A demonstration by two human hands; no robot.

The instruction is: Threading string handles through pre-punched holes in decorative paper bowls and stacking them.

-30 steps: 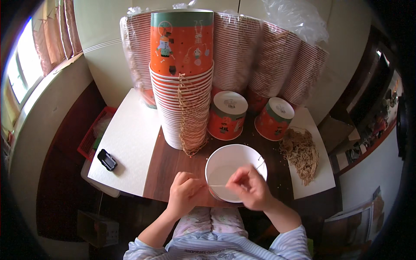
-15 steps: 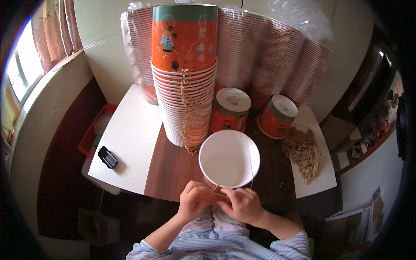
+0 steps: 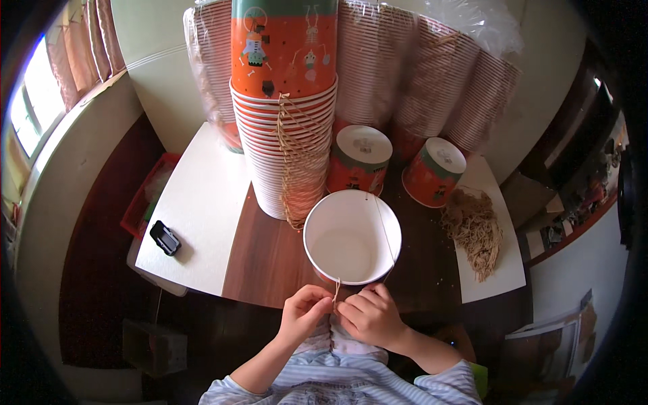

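A paper bucket (image 3: pixel 316 233), white inside, stands mouth up at the near edge of the table. Twine (image 3: pixel 337 289) comes off its near rim. My left hand (image 3: pixel 304 314) pinches this twine between thumb and fingertips just below the rim. My right hand (image 3: pixel 372 316) is closed right beside it, fingertips on the same twine. A thin strand (image 3: pixel 389 239) runs from a small hole in the far wall, across the mouth, down to my right hand. Behind the bucket rises a tall stack of orange buckets (image 3: pixel 256 155), with many knotted twine loops (image 3: pixel 290 169) hanging down its front.
Two upturned buckets, one (image 3: pixel 358 165) behind the open one and another (image 3: pixel 433 174) to its right, stand before plastic-wrapped stacks (image 3: pixel 378 67). A heap of loose twine (image 3: pixel 476 233) lies at the right, a small black box (image 3: pixel 166 238) at the left. Beyond the left edge sits a red basket (image 3: pixel 147 196).
My hands have drawn closer together at the near rim, the twine now pulled upright between them. My right fingers have curled in. The whole view has shifted slightly, so things sit higher.
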